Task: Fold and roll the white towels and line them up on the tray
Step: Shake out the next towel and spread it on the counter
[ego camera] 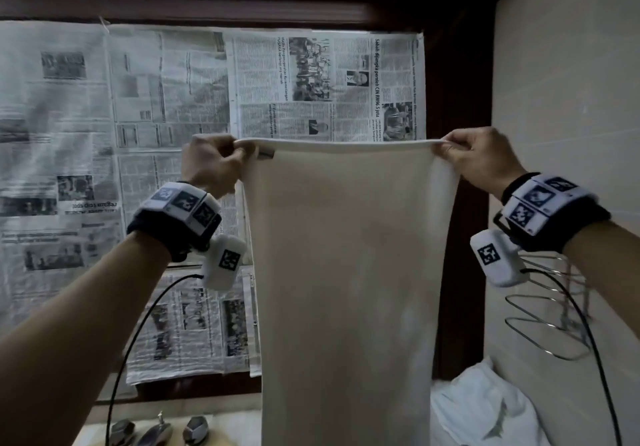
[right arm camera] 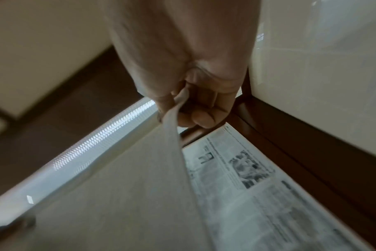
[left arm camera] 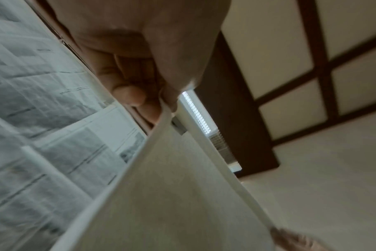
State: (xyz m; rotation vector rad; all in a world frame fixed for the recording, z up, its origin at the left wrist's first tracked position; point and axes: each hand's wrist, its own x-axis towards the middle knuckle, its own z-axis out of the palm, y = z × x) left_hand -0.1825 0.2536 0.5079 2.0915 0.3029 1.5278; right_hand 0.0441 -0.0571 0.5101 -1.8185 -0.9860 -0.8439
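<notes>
Newspapered window (ego camera: pixel 156 133) ahead (close), wire rack (ego camera: pixel 550 321) right.

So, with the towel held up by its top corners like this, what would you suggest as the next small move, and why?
Probably bring the left hand and right hand together to fold it in half: each pinches a top corner of the white towel, which hangs flat, taut and unfolded.
</notes>
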